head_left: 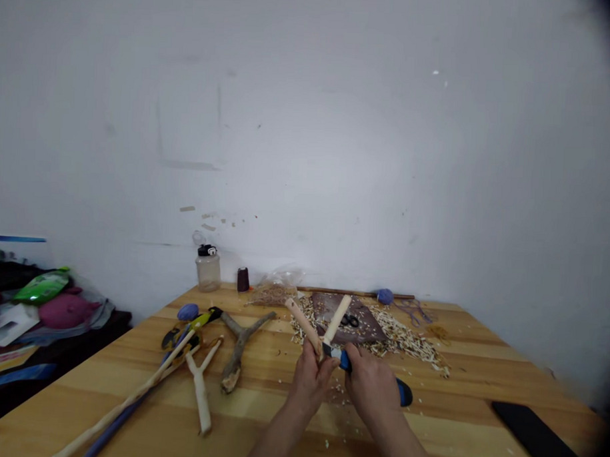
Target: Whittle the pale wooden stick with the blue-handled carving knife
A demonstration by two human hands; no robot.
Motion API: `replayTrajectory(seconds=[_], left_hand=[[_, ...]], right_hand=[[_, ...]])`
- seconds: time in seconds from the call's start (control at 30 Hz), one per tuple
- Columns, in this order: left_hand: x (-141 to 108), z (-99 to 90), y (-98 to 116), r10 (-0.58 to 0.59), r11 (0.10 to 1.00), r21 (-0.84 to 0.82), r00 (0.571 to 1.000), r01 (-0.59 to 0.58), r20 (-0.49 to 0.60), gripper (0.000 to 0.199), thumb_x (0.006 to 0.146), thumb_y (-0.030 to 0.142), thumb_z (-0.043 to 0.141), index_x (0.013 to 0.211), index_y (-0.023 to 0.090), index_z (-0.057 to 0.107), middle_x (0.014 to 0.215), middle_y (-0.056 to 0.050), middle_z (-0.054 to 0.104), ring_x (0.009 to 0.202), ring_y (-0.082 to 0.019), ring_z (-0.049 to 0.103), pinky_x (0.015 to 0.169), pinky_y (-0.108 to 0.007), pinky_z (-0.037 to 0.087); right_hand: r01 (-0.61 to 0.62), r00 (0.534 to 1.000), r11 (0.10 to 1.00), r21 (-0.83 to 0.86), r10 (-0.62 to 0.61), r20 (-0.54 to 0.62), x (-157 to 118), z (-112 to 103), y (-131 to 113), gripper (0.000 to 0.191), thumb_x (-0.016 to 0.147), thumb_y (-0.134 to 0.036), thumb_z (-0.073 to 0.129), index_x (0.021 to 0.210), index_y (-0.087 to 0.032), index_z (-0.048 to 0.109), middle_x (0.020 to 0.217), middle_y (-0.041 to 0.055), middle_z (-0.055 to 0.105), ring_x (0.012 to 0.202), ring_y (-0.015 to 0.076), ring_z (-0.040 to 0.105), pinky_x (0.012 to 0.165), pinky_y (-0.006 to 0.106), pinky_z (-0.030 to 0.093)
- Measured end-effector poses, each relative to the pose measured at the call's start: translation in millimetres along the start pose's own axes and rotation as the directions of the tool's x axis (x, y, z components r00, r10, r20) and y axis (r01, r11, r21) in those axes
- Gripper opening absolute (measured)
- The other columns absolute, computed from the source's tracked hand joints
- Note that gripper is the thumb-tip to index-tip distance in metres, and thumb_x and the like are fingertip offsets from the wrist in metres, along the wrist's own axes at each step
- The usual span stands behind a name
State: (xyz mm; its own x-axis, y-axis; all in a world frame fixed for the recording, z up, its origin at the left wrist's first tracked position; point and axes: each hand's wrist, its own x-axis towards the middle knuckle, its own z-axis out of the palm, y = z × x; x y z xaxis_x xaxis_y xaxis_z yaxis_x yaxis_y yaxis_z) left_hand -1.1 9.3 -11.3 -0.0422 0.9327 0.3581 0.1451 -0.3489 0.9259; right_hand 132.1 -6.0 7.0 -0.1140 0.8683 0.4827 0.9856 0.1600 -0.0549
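Note:
My left hand (310, 378) is closed around the lower part of a peeled forked stick (338, 319), whose two prongs point up and away from me. In my right hand (372, 381) is a knife with a blue and black handle (404, 393). Its blade end lies against the stick just below the fork, close to my left thumb. Beyond my hands, a brown sheet (349, 310) on the table bears black-handled scissors (350, 321). Pale wood shavings (406, 335) lie on and around the sheet.
On the wooden table (258, 420), a bark-covered forked branch (238, 353), a peeled forked stick (200, 395) and long sticks (113, 412) lie to the left. A bottle (208, 270), thread spool (242, 279), plastic bag (275, 291) and purple yarn ball (384, 296) stand along the wall. A black flat object (538, 436) lies right.

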Motion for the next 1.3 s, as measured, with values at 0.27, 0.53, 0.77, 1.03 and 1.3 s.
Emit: replayTrajectory(seconds=[0.27,0.53,0.77,1.03,1.3], left_hand=[[0,-4.0,6,0.024,0.986,0.165,1.000,-0.023,-0.002,0.024,0.071,0.036,0.057,0.085,0.020,0.045,0.071,0.000,0.058,0.067,-0.017,0.054,0.062,-0.026,0.038],[-4,2.6,12,-0.019,0.987,0.160,0.999,0.026,-0.045,0.025,0.073,0.034,0.053,0.091,0.018,0.046,0.075,-0.003,0.061,0.069,-0.018,0.055,0.063,-0.026,0.039],[-7,6.7,11,-0.036,0.998,0.039,0.995,0.040,-0.093,0.029,0.073,0.040,0.054,0.090,0.017,0.048,0.072,-0.002,0.060,0.065,-0.016,0.054,0.059,-0.024,0.040],[-3,1.0,6,0.017,0.988,-0.155,0.999,-0.023,-0.040,0.044,0.067,0.037,0.063,0.102,0.016,0.048,0.081,-0.003,0.059,0.072,-0.016,0.053,0.068,-0.025,0.042],[-1,3.1,5,-0.093,0.926,-0.365,0.995,0.100,0.036,0.040,0.061,0.039,0.070,0.088,0.017,0.049,0.068,0.003,0.054,0.058,-0.009,0.048,0.053,-0.019,0.038]], right_hand=[[-0.030,0.999,1.000,-0.005,0.030,0.044,0,-7,-4,0.017,0.078,-0.012,0.045,0.087,-0.022,0.056,0.077,0.0018,0.064,0.070,0.0157,0.060,0.054,0.024,0.027],[-0.098,0.987,0.995,-0.028,0.100,0.125,0,-15,-8,0.018,0.082,-0.016,0.040,0.090,-0.023,0.055,0.077,0.0038,0.066,0.070,0.0171,0.062,0.053,0.024,0.029],[-0.134,0.982,0.991,0.011,0.131,0.136,2,-8,-9,0.018,0.083,-0.019,0.039,0.089,-0.024,0.055,0.078,0.0040,0.066,0.068,0.0189,0.062,0.052,0.024,0.028],[-0.066,0.991,0.992,0.106,0.052,0.127,0,-13,-7,0.021,0.077,-0.016,0.045,0.093,-0.024,0.055,0.084,0.0029,0.066,0.072,0.0162,0.061,0.053,0.023,0.027],[-0.116,0.981,0.874,0.473,0.027,0.192,6,8,-2,0.019,0.082,-0.025,0.042,0.087,-0.022,0.060,0.074,0.0029,0.066,0.068,0.0154,0.060,0.052,0.021,0.029]])
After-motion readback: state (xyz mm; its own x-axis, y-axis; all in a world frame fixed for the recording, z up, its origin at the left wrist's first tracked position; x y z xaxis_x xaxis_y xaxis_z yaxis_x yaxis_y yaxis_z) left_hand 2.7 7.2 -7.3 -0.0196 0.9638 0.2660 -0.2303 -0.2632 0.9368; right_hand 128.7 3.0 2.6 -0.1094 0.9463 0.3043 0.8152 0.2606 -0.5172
